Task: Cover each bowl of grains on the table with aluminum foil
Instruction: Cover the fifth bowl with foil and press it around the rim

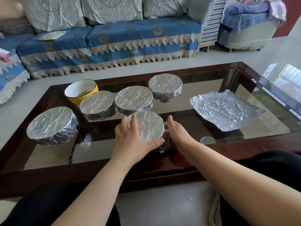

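Wrapping the nearest bowl

Head view: at frame centre, your left hand [132, 137] and right hand [177, 132] curl round the foil-covered bowl [147, 126], pressing its sides. Four more wrapped bowls [133, 99] stand behind and left. The uncovered yellow bowl [81, 92] sits upper left; a loose foil sheet [226, 109] lies right on the glass table [268, 128].

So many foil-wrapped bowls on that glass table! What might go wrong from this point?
The covered bowls stand close together, so the hands pressing foil around the near bowl might nudge the wrapped one just behind it. The yellow bowl is uncovered, and reaching it means passing over its wrapped neighbour. The loose foil sheet looks crinkled and might tear.
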